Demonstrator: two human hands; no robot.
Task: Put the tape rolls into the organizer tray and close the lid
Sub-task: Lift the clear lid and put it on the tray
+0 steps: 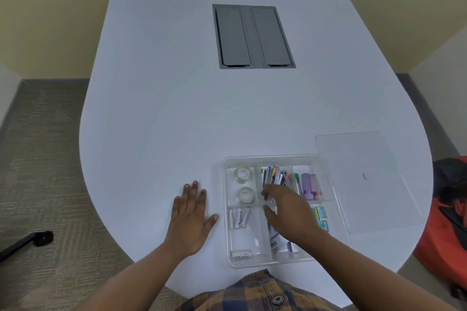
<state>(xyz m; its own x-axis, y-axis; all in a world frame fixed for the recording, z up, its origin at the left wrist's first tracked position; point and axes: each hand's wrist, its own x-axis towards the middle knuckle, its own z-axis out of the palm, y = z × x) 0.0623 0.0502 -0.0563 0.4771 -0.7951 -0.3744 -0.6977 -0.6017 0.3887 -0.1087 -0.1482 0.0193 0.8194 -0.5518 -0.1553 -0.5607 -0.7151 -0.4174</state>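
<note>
A clear organizer tray (326,166) sits at the table's near edge. Two clear tape rolls lie in its far-left compartment, one (242,174) behind the other (245,195). The clear lid (364,179) lies flat on the table to the right of the tray. My left hand (190,219) rests flat on the table just left of the tray, fingers spread. My right hand (288,212) hovers over the tray's middle compartment, fingers apart and curled, with nothing visibly in it.
The tray also holds batteries (237,217), clips and markers (274,175), purple tubes (312,185) and small blue boxes (321,216). A grey cable hatch (252,36) is set in the table farther back. A red bag (447,225) lies on the floor at right.
</note>
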